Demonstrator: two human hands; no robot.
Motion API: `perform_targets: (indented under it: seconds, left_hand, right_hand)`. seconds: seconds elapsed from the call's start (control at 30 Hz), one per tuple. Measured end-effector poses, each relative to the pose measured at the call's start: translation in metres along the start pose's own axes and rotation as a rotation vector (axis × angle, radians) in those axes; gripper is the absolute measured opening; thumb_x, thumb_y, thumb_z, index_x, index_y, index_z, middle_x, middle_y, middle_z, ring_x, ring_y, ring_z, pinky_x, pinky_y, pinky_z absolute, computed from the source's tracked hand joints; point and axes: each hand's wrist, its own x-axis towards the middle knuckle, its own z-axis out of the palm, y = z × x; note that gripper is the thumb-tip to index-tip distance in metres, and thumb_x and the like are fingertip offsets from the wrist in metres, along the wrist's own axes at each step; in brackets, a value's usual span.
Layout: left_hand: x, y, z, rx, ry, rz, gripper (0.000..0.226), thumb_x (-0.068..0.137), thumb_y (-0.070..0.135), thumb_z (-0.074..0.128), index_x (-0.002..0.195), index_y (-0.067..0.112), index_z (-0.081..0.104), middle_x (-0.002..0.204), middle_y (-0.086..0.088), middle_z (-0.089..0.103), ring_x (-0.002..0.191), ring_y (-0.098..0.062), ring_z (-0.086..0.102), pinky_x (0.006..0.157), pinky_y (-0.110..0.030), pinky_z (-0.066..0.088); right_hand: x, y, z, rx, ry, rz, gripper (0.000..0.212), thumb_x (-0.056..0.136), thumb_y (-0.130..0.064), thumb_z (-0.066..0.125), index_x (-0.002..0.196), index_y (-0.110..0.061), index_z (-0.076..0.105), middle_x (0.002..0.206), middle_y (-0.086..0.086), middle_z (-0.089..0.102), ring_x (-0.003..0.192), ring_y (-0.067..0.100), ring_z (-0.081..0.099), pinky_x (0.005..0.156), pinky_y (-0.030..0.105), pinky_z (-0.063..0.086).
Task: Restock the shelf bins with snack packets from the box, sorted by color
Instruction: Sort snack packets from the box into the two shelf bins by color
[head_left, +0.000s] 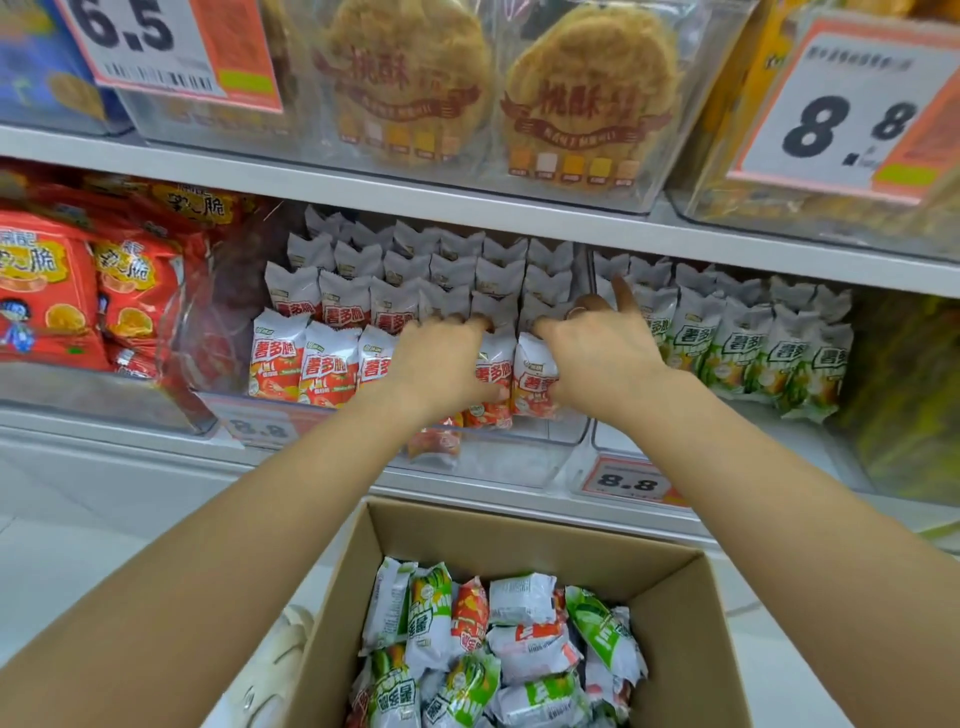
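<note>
Upper shelf: clear plastic tubs of round golden biscuits (587, 98), flanked by white-and-orange price cards reading 6.5 (150, 41) and 8.8 (852, 114). Lower left: red crinkled crisp bags (67, 291).

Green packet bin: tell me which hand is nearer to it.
Right. The right hand sits by the divider beside the green packet bin; the left hand is farther left, in the red packet bin.

We've got both hands jammed into the front row of the red packet bin (519, 457), which is packed tight right up under the upper shelf (363, 192). The green bin (613, 447) next door is just as full. The cardboard box (519, 535) stands wide open on top.
</note>
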Motion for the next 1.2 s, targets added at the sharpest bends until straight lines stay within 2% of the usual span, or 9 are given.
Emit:
perform_targets:
  seconds: [0.2,0.33,0.47,0.6,0.7,0.8,0.9,1.0,1.2]
  left_hand:
    - [0.003,-0.004,-0.001,-0.213,0.025,0.039,0.054,0.074,0.015,0.078,0.121,0.011,0.051,0.118,-0.011,0.056,0.104,-0.033,0.057,0.077,-0.036,0.047]
    - [0.000,-0.006,0.002,-0.216,0.103,0.114,0.049,0.077,0.013,0.076,0.118,0.009,0.050,0.123,-0.010,0.050,0.108,-0.032,0.053,0.082,-0.035,0.043]
    - [0.006,-0.004,0.002,-0.141,0.147,0.155,0.046,0.077,0.004,0.070,0.118,0.007,0.049,0.124,-0.011,0.047,0.108,-0.030,0.051,0.072,-0.031,0.038]
    - [0.004,-0.015,-0.010,-0.190,0.098,0.183,0.066,0.076,0.033,0.076,0.131,0.012,0.046,0.131,-0.010,0.049,0.118,-0.027,0.048,0.088,-0.034,0.044]
    - [-0.003,-0.040,-0.029,-0.280,0.244,0.092,0.049,0.085,0.037,0.066,0.126,0.012,0.054,0.122,-0.010,0.060,0.113,-0.025,0.056,0.093,-0.037,0.047]
    - [-0.009,-0.063,-0.037,-0.102,0.041,0.059,0.056,0.082,0.041,0.070,0.128,0.013,0.054,0.128,-0.007,0.059,0.117,-0.025,0.054,0.097,-0.038,0.046]
    - [-0.010,-0.061,-0.031,0.100,-0.245,0.050,0.084,0.069,0.059,0.075,0.134,0.015,0.045,0.133,-0.009,0.053,0.120,-0.029,0.051,0.098,-0.040,0.043]
    - [-0.007,-0.053,-0.022,0.271,-0.272,0.046,0.088,0.067,0.061,0.074,0.132,0.013,0.041,0.134,-0.011,0.048,0.123,-0.031,0.046,0.102,-0.043,0.038]
    - [0.000,-0.050,-0.024,0.373,-0.347,-0.004,0.089,0.066,0.071,0.067,0.134,0.018,0.045,0.136,-0.011,0.044,0.127,-0.031,0.039,0.107,-0.045,0.028]
  right_hand:
    - [0.001,-0.006,0.007,-0.021,0.008,0.045,0.039,0.086,-0.041,0.059,0.119,-0.022,0.054,0.109,0.005,0.064,0.123,0.026,0.045,0.116,0.052,0.005]
    - [0.011,-0.011,0.004,-0.046,0.013,0.112,0.025,0.087,-0.027,0.059,0.111,-0.020,0.059,0.107,0.006,0.065,0.124,0.028,0.044,0.116,0.052,0.007]
    - [0.015,-0.019,0.002,-0.089,0.011,0.095,0.018,0.087,-0.021,0.057,0.104,-0.020,0.063,0.104,0.004,0.064,0.120,0.030,0.047,0.115,0.051,0.014]
    - [0.008,-0.016,0.004,-0.079,0.027,0.083,0.041,0.086,-0.037,0.061,0.123,-0.019,0.054,0.121,0.007,0.059,0.123,0.029,0.046,0.115,0.049,0.015]
    - [-0.013,-0.008,0.015,0.012,0.182,0.080,0.065,0.079,-0.046,0.068,0.133,-0.015,0.048,0.127,0.012,0.056,0.126,0.031,0.045,0.114,0.053,0.017]
    - [-0.044,-0.006,0.033,0.131,0.396,0.108,0.069,0.075,-0.042,0.073,0.132,-0.009,0.052,0.124,0.020,0.058,0.120,0.038,0.052,0.107,0.056,0.031]
    - [-0.069,-0.008,0.047,0.367,0.325,0.138,0.078,0.087,-0.042,0.061,0.150,-0.010,0.028,0.148,0.021,0.038,0.137,0.036,0.037,0.111,0.049,0.030]
    - [-0.076,-0.012,0.054,0.669,0.187,0.137,0.081,0.095,-0.046,0.046,0.152,-0.025,-0.009,0.160,0.006,0.014,0.146,0.022,0.019,0.114,0.038,0.027]
    - [-0.078,-0.019,0.063,0.714,0.219,0.127,0.080,0.097,-0.045,0.041,0.150,-0.028,-0.017,0.161,0.006,0.014,0.142,0.024,0.029,0.104,0.036,0.035]
